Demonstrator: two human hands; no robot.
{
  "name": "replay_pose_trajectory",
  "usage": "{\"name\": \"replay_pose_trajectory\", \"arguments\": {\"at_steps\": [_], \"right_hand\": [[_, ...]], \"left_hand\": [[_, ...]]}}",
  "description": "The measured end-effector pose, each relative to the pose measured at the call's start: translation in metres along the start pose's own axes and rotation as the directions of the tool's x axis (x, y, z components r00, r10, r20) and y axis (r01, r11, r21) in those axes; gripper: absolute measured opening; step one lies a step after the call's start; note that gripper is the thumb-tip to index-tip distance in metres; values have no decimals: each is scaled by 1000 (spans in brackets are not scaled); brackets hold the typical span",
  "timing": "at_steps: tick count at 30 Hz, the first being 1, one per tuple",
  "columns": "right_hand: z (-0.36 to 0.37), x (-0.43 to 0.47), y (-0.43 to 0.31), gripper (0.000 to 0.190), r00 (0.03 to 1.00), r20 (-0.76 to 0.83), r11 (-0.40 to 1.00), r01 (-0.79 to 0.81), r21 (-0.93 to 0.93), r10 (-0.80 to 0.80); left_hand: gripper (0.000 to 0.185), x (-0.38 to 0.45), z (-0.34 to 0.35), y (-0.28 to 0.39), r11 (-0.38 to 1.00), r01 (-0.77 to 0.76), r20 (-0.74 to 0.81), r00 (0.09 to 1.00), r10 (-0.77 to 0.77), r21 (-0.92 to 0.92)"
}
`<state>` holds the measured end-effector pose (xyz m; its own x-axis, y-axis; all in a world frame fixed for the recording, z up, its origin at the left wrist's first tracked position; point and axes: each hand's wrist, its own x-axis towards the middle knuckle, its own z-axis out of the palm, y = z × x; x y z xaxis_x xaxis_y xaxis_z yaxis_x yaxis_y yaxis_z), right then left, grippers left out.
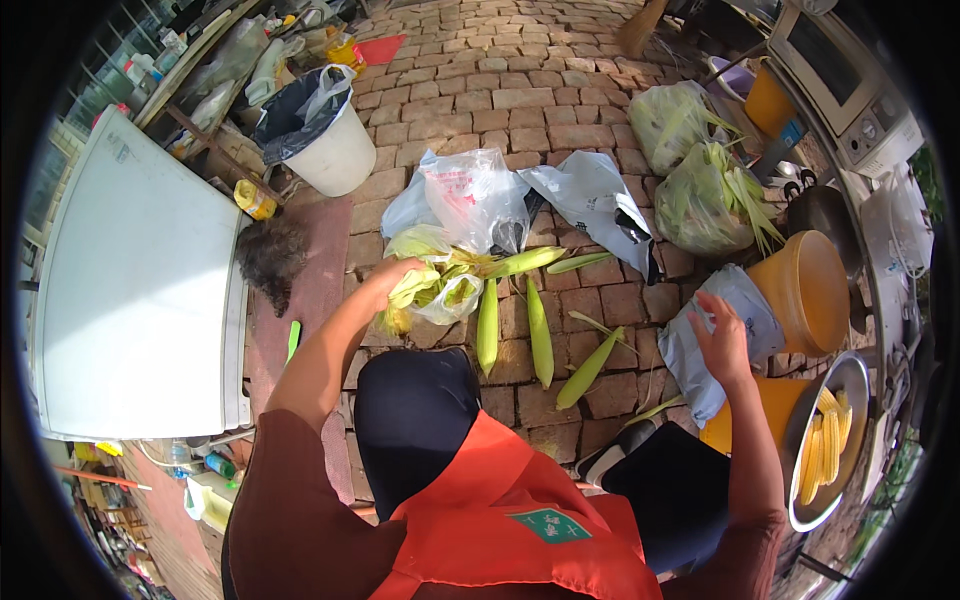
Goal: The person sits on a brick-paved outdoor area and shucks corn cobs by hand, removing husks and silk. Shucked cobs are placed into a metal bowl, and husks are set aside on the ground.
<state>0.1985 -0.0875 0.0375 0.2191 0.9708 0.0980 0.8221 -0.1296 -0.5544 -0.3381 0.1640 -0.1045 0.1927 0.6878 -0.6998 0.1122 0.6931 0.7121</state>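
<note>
My left hand is closed on pale green corn husks at the side of a clear plastic bag stuffed with husks and silk. One ear of corn in its husk lies against that bag. Nearer to me, more husked ears lie on the bricks: one on the left, a middle one and a tilted one. My right hand holds nothing, fingers apart, over a grey plastic bag. To its right, peeled yellow corn cobs rest in a metal basin.
Grey mailer bags and a clear bag with red print lie ahead. Two bags of husks and a yellow bucket stand right. Left are a lined white bin, a dark furry animal and a white appliance.
</note>
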Motion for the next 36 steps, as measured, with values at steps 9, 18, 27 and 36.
{"name": "replay_pose_trajectory", "arguments": {"at_steps": [9,18,27,36], "right_hand": [[394,95,-139,72,792,533,827,-492,271,297],[454,59,-153,36,754,586,134,-640,756,295],[384,31,-192,62,965,252,660,-139,738,-78],[355,22,-165,48,915,399,609,-280,742,-65]], "left_hand": [[36,143,24,-23,905,-34,-189,981,-52,-424],[74,166,0,-53,769,-602,-587,549,595,216],[63,140,18,-98,-113,-221,243,751,614,969],[89,153,15,-47,218,-88,23,958,286,972]]}}
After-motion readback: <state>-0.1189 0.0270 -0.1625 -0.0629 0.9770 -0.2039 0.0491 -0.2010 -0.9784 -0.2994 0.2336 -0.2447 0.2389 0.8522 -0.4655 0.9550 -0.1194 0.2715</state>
